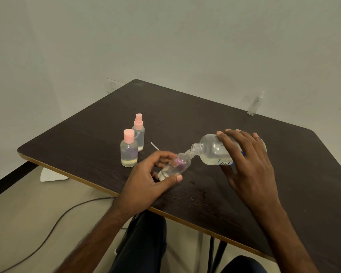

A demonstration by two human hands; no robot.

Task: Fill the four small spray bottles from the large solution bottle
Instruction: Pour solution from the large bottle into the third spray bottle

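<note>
Two narrow mouths barely meet above the dark table (283,154). The big solution bottle (213,152) is tipped leftward, with the right hand (248,160) wrapped over its body. Its mouth sits at the neck of the open small bottle (175,166), which the left hand (152,178) pinches, tilted, near the front edge. A wobble or steeper tip would likely spill. Two pink-capped bottles (129,152) stand left.

Right hand (250,162) tips large bottle (213,152); mouth seemingly touching small bottle (175,167) in left hand (146,182).
</note>
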